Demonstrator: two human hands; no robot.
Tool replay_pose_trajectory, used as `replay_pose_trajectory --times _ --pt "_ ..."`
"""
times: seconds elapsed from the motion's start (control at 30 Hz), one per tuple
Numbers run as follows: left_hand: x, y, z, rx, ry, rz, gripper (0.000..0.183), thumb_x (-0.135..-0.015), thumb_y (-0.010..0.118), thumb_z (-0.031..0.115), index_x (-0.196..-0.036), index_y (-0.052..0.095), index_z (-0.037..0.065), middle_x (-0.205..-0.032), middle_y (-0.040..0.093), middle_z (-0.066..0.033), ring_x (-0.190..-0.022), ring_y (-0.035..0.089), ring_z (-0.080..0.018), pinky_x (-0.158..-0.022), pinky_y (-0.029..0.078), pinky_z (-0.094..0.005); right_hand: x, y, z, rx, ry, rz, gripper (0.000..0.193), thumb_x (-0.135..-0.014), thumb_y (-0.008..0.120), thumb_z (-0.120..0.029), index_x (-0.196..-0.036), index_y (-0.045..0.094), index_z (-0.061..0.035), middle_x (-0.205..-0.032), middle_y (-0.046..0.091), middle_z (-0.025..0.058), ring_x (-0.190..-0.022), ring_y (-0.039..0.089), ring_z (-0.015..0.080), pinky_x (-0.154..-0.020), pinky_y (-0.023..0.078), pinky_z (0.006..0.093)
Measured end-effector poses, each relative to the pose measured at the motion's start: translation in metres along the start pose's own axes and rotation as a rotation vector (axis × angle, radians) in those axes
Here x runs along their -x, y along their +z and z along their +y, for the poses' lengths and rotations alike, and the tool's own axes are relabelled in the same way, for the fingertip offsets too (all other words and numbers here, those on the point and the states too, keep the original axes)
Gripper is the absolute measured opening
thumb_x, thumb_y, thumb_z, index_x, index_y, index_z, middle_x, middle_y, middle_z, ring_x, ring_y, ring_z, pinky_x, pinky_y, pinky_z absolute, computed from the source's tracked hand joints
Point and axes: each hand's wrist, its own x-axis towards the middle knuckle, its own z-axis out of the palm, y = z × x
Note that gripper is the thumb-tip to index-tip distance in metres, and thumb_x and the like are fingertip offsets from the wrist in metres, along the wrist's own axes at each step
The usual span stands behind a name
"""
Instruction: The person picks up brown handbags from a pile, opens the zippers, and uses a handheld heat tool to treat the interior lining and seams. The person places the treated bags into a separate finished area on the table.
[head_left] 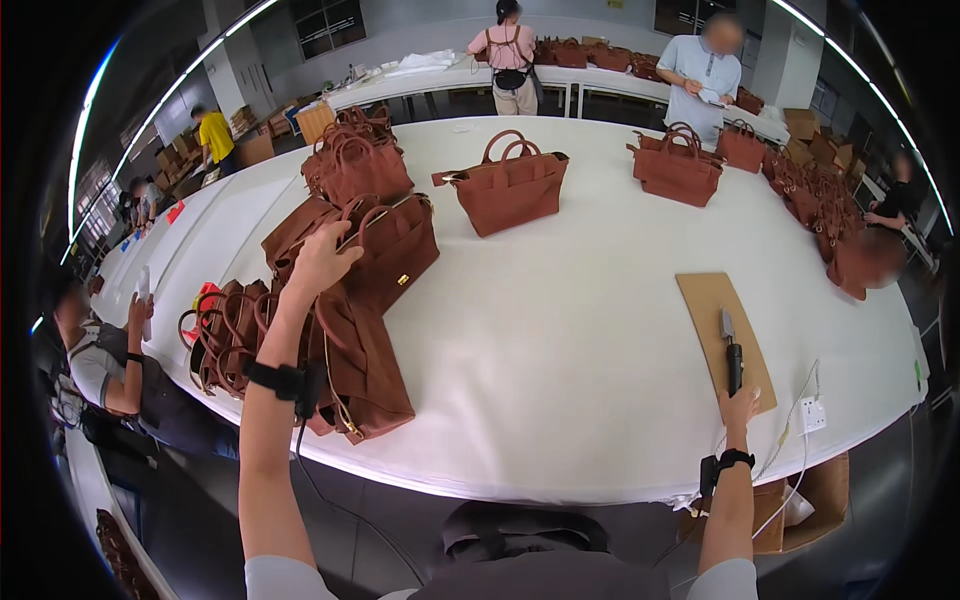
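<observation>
My left hand (325, 259) reaches over a reddish-brown leather handbag (405, 250), its fingers closed at the bag's top edge beside the handles. This bag stands upright with a small gold clasp on its front. More brown bags (365, 370) lie below my left wrist, one with an open gold zip. On the right, my right hand (738, 405) is closed on the end of a small hand iron (735, 365) with a black handle and flat silver tip. The iron is over a tan board (705, 300) on the white table.
A single handbag (515, 195) stands mid-table, another (678, 172) farther right. Bags crowd the far left (355, 160) and right edge (815, 205). A white power strip (812, 413) with cords sits at the near right edge, above a cardboard box (825, 500). Several people work around.
</observation>
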Motion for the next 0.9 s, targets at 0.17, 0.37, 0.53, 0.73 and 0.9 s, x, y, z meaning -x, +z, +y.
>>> replay_pose_trajectory --times 0.17,0.37,0.53,0.73,0.9 --pt "-0.096 0.076 -0.069 -0.261 -0.266 -0.207 0.065 -0.067 0.071 0.023 -0.124 0.046 0.002 -0.124 0.045 -0.0307 -0.105 0.055 -0.0437 -0.09 0.047 -0.0444 0.045 -0.026 0.0 -0.121 -0.103 0.087 0.07 -0.076 0.067 -0.014 -0.136 0.033 -0.0004 -0.138 0.031 0.0305 -0.121 0.036 0.0457 -0.098 0.032 0.0522" --pt "-0.113 0.142 -0.107 -0.016 -0.314 0.003 0.115 -0.058 0.08 0.015 -0.145 0.006 0.01 -0.144 0.014 -0.0312 -0.112 0.049 -0.0472 -0.09 0.047 -0.045 0.114 -0.057 0.07 -0.07 -0.045 0.099 0.07 -0.074 0.066 -0.013 -0.137 0.035 -0.0053 -0.106 0.052 0.0317 -0.101 0.048 0.0445 -0.088 0.037 0.0529" --pt "-0.12 0.144 -0.147 -0.22 -0.054 0.111 0.034 -0.08 0.063 0.02 -0.106 0.06 -0.002 -0.102 0.063 -0.0243 -0.096 0.059 -0.0416 -0.083 0.047 -0.0475 0.143 -0.058 0.106 -0.06 0.026 0.095 0.063 -0.075 0.065 -0.016 -0.13 0.041 -0.0022 -0.1 0.057 0.0289 -0.097 0.053 0.0435 -0.084 0.042 0.0513" --pt "-0.114 0.102 -0.057 -0.062 0.197 0.233 0.018 -0.085 0.058 0.015 -0.096 0.06 0.001 -0.093 0.063 -0.0204 -0.089 0.06 -0.0393 -0.074 0.046 -0.0446 0.128 -0.05 0.089 -0.236 -0.075 0.057 0.058 -0.077 0.064 -0.013 -0.129 0.041 -0.0021 -0.105 0.056 0.0304 -0.096 0.054 0.0452 -0.085 0.043 0.0499" --pt "-0.072 0.072 0.107 0.038 0.33 0.035 0.029 -0.077 0.069 0.026 -0.089 0.062 0.001 -0.076 0.062 -0.0191 -0.076 0.06 -0.0377 -0.065 0.046 -0.0413 0.116 -0.074 -0.016 -0.556 -0.267 0.041 0.047 -0.082 0.058 -0.005 -0.127 0.045 -0.004 -0.112 0.056 0.0233 -0.095 0.057 0.0367 -0.082 0.046 0.045"
